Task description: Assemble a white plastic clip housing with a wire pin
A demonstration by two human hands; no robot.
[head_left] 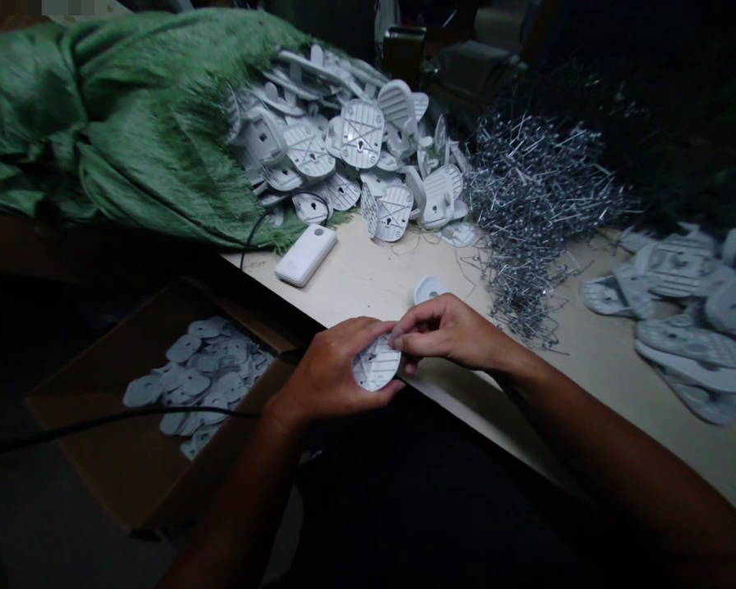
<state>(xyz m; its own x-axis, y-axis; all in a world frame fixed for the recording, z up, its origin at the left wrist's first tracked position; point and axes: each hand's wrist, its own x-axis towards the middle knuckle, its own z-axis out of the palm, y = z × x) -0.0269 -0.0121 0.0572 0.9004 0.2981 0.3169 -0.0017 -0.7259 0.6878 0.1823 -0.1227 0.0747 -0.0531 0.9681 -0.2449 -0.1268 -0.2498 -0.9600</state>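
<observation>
At the table [368, 278] edge we have the woven green sack [110, 123] spilling ribbed white plastic plates [343, 139], a tangle of wire hooks [527, 204]; left hand [325, 376] cups one oval plate [377, 366], right hand [447, 331] fingertips pinched on its top rim.

No writing, label, brand or number can be read anywhere in the scene. The white plastic piece [377, 366] at near centre shows only moulded ribs. Any mark on the white power bank [306, 254], farther off to the left, is too small and dim to tell.
</observation>
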